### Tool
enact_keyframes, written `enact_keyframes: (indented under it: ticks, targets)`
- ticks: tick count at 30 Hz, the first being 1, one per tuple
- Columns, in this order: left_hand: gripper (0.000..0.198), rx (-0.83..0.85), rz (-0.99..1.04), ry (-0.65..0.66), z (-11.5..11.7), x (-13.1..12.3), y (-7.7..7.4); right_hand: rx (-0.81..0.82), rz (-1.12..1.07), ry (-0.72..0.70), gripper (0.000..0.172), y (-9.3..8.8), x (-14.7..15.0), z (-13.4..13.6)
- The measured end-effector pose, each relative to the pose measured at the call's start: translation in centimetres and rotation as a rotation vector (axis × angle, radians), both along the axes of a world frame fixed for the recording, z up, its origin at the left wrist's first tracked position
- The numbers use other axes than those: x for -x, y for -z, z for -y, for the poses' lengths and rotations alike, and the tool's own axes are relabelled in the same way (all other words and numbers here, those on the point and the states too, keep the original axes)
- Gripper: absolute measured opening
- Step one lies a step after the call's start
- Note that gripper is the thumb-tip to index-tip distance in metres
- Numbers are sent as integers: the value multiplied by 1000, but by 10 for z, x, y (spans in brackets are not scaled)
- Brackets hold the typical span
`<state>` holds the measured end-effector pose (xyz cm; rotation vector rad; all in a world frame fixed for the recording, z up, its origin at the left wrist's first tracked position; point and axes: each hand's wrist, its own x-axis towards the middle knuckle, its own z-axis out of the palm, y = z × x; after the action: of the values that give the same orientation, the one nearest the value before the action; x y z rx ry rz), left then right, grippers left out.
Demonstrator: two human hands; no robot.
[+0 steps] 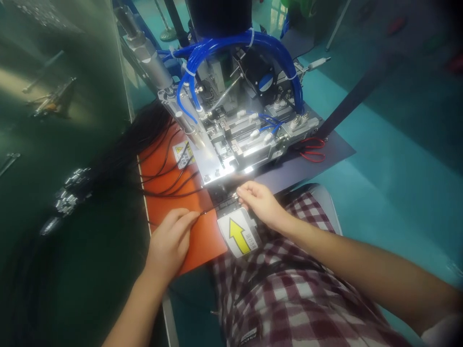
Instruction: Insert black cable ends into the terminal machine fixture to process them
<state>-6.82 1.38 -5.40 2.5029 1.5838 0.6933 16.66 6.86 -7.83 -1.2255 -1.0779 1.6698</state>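
Observation:
My left hand (173, 236) is closed over the orange mat (202, 241), its thumb and forefinger pinching a thin black cable (210, 210). The cable runs right toward the front of a metal machine (238, 140). At that front edge my right hand (256, 197) is closed in a pinch on a small metallic piece (235, 196) at the cable's end; its details are too small to tell. Just below the fingertips sits a white plate with a yellow arrow (238, 233).
Blue air hoses (246, 41) arch over the machine. Red-handled scissors (314, 149) lie at its right. A bundle of black cables (119, 144) with metallic connector ends (70, 193) stretches across the dark surface at left. A warning label (183, 154) is on the orange mat.

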Motion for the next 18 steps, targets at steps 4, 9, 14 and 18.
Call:
enact_keyframes:
  ticks: [4,9,14,18]
  targets:
    - [23,-18,4,-13,0,-1,0,50,-16,-45,28,-2,-7,-4]
    - [20,-35,6,-15,-2,-4,-2,34,35,-43,33,0,-13,-4]
    - [19,-41,10,-16,-2,-4,0,-92,115,-54,35,4,-1,2]
    - [19,-37,3,-10,-1,-2,2,-197,165,-7,30,6,4,3]
